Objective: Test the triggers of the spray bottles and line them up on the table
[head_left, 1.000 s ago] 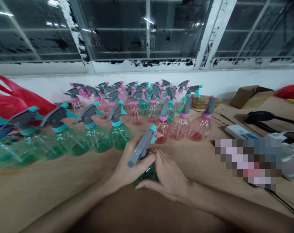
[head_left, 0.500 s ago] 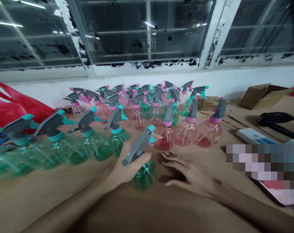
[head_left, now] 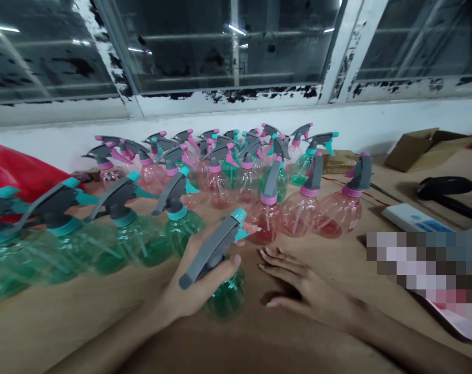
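Note:
My left hand (head_left: 193,283) is wrapped round the neck of a green spray bottle (head_left: 225,293) with a grey trigger head and a teal nozzle (head_left: 212,244); the bottle stands on the brown table (head_left: 83,311). Just right of the bottle, my right hand (head_left: 298,283) rests on the table with its fingers stretched out and apart, holding nothing. A row of green spray bottles (head_left: 142,234) runs off to the left of my hands. Pink spray bottles (head_left: 298,208) stand just behind them.
Many more pink and green spray bottles (head_left: 220,166) crowd the back by the white wall under the windows. A red plastic bag (head_left: 21,171) lies at far left. At right are a cardboard box (head_left: 423,148), a black tool (head_left: 446,187) and a white device (head_left: 411,218).
My right hand came off the green bottle and settled flat on the table to its right. My left hand kept hold of the bottle and tilted its trigger head a little leftward.

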{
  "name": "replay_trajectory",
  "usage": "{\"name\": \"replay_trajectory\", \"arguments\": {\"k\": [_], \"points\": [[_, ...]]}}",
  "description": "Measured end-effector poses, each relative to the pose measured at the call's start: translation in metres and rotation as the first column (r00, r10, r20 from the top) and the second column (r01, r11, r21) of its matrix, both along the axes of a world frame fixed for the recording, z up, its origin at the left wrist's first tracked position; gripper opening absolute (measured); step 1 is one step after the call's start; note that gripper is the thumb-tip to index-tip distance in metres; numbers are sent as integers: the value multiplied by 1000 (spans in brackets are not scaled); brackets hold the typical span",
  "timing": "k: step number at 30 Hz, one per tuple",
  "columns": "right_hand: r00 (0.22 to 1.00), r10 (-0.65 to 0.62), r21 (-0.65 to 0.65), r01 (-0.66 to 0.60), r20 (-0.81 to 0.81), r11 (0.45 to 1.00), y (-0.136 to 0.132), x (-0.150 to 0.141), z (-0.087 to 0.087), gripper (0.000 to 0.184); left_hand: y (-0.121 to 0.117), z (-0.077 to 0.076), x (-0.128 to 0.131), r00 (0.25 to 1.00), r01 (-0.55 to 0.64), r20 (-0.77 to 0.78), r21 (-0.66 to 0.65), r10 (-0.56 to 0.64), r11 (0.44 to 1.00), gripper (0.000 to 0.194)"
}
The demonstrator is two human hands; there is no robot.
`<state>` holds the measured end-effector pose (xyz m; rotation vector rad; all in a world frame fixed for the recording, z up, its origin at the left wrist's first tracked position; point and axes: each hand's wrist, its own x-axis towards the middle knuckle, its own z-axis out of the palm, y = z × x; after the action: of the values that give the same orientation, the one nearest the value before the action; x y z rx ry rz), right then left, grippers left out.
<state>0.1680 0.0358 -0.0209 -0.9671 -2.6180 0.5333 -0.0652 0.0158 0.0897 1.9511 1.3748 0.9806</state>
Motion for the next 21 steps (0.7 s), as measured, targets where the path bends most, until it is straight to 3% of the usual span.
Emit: {"name": "replay_trajectory", "arguments": {"k": [3, 12, 21], "points": [[1000, 4, -15, -4, 1, 1000, 0, 0, 1, 62, 3, 0, 1, 998, 57, -26, 20, -56, 998, 13], [1000, -11, -38, 10, -19, 999, -3, 2, 0, 60, 1, 2, 4, 998, 12, -64, 122, -4, 992, 9], [1000, -20, -44, 20, 0, 999, -4, 1, 2, 60, 1, 4, 5, 998, 45, -38, 114, -41, 992, 10]]}}
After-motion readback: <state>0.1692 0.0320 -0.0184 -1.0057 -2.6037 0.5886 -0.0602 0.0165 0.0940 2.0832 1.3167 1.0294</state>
